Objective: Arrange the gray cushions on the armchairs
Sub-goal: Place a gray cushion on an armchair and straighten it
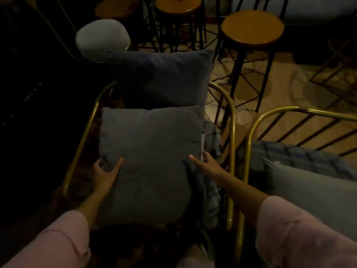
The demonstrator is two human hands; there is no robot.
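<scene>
Two hands flank the near cushion [150, 151] lying flat on the armchair [229, 113] seat: left hand [104, 173] pinches its left edge, right hand [204, 163] open at its right edge, equally near.

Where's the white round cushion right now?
In the head view, the white round cushion sits upper left, just behind the upright gray cushion, left of the wooden stools.

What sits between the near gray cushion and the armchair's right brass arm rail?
In the head view, a crumpled plaid blue-gray cloth fills that gap, beside the near gray square cushion and inside the right brass tube rail. The right hand reaches there.
</scene>
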